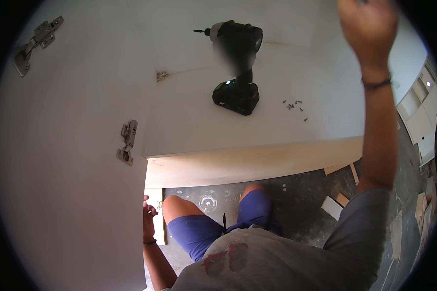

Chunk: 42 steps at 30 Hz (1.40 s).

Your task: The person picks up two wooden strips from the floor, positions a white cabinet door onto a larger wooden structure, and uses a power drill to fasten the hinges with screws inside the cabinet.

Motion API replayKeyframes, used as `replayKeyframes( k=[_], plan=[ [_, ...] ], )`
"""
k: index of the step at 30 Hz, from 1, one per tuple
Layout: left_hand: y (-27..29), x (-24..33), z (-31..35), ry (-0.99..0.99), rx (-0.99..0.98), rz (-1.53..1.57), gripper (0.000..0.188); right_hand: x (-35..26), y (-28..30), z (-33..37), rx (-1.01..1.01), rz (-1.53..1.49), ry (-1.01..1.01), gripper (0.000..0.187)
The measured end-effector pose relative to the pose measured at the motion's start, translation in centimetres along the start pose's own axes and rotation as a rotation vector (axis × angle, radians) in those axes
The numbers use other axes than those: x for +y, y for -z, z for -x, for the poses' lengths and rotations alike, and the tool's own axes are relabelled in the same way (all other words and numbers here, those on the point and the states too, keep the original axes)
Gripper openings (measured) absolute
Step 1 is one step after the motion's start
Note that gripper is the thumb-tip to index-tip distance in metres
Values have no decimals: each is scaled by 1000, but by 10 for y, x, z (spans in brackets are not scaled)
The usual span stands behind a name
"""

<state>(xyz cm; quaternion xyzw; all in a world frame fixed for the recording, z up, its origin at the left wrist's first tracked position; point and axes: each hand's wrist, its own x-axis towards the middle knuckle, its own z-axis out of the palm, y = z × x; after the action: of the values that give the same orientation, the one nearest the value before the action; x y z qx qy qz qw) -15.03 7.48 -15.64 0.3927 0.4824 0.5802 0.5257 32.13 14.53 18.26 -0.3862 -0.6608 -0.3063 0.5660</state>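
My right hand (pixel 369 34) reaches up at the far right, over the white board (pixel 189 123). The upper edge of the picture cuts off its fingers, and a small dark bit shows beside them, too little to name. Low at the left, my left hand (pixel 150 213) is beside the edge of a white door panel (pixel 68 194), which hides part of it; its visible fingers are apart and loosely bent. Two metal cabinet hinges, an upper hinge (pixel 39 40) and a lower hinge (pixel 127 143), lie on that panel. A cordless drill (pixel 238 48) with a bit fitted rests on the board.
Several small screws (pixel 292 105) are scattered right of the drill, and a little heap of bits (pixel 161 75) lies left of it. Wood offcuts (pixel 332 207) are on the dark floor (pixel 296 213). White cabinet parts (pixel 417 114) stand at the far right.
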Motion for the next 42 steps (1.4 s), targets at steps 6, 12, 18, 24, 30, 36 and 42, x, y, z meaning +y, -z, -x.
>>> replayKeyframes(
  k=[6, 12, 18, 24, 30, 36, 42],
  plan=[
    [-48, 6, -13, -135, 40, -342, 37, 97, 26, 178, -874, 210, -729, 23],
    [-66, -13, -57, -175, 193, -310, 27, 90, 21, 205, -1044, 198, -759, 19],
    [-79, -21, -81, -279, 191, -273, 25, 83, 9, 193, -1116, 249, -659, 14],
    [-86, -29, -100, -337, 129, -133, 16, 85, 9, 193, -1148, 233, -604, 12],
    [-102, -10, -98, -485, 233, -276, 22, 104, 8, 179, -870, 190, -591, 13],
    [-100, -7, -102, -640, 327, -338, 19, 64, -36, 51, -508, 31, -400, 17],
    [-78, -43, -114, -455, 212, -192, 24, 18, -121, -24, -725, -156, -159, 21]
  ],
)
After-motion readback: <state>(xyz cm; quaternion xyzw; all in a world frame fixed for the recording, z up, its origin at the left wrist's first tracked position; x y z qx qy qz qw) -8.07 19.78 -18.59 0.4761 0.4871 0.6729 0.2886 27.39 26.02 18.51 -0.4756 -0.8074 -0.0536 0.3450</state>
